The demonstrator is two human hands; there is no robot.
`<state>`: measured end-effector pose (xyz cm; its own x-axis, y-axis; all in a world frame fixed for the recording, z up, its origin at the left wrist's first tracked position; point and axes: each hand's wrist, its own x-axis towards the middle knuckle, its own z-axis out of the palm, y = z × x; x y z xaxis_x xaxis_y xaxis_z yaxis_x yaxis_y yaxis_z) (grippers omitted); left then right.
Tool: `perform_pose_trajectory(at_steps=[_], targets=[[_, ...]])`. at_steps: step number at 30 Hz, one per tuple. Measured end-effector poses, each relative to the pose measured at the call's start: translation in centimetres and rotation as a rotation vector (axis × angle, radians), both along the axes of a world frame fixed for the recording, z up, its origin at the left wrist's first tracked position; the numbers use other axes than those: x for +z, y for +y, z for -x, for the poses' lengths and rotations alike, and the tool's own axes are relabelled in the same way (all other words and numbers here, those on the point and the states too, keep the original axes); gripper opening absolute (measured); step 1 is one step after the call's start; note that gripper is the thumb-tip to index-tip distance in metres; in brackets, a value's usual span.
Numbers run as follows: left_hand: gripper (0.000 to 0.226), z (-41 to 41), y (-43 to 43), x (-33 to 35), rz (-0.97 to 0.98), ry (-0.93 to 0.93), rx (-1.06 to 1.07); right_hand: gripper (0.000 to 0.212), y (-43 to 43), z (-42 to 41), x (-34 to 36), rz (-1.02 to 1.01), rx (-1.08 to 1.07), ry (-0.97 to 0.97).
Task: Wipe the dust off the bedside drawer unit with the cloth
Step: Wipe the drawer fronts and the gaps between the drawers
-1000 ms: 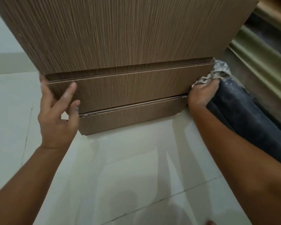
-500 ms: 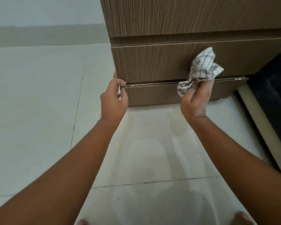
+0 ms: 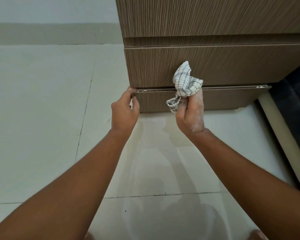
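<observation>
The brown wood-grain bedside drawer unit (image 3: pixel 215 66) stands on the pale tiled floor, filling the upper right. Its lowest drawer front (image 3: pixel 232 99) sits slightly out, and pale dust specks lie along its top edge. My left hand (image 3: pixel 124 110) pinches the left corner of that drawer's top edge. My right hand (image 3: pixel 190 115), dusty white, holds a bunched white checked cloth (image 3: pixel 184 82) against the gap between the two lower drawers, left of the drawer's middle.
A dark bed base with a pale rail (image 3: pixel 284 135) runs along the right, close to the unit. Pale floor tiles (image 3: pixel 42 118) spread to the left and toward me. A wall skirting (image 3: pixel 50 33) runs across the back left.
A second ago my hands gripped the unit's two sides, the cloth at its right edge. Now my left hand pinches the lowest drawer's corner and my right holds the cloth at the front gap.
</observation>
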<state>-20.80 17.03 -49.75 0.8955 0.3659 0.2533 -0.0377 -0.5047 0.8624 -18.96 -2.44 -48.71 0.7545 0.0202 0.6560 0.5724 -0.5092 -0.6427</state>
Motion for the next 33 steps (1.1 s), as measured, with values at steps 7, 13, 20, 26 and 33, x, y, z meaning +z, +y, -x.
perform_pose_trajectory(at_steps=[7,13,20,26,33], targets=[[0.023,0.2,0.0,0.2,0.024,0.042,-0.039,0.044,0.9,0.1,-0.2,0.042,0.031,-0.017],[0.031,2.6,-0.5,0.0,-0.004,-0.008,-0.047,0.046,2.9,-0.6,-0.2,0.198,0.128,0.003],[0.02,2.2,-0.4,1.1,-0.165,0.111,0.029,0.036,6.3,0.4,-1.7,0.757,-0.035,-0.036],[0.034,1.5,-0.5,0.6,-0.155,0.065,0.014,0.022,5.6,-0.8,-2.1,0.696,-0.092,-0.102],[0.044,1.4,-0.7,-0.7,-0.034,-0.024,-0.029,0.025,-3.0,-2.5,-3.3,0.685,-0.19,-0.201]])
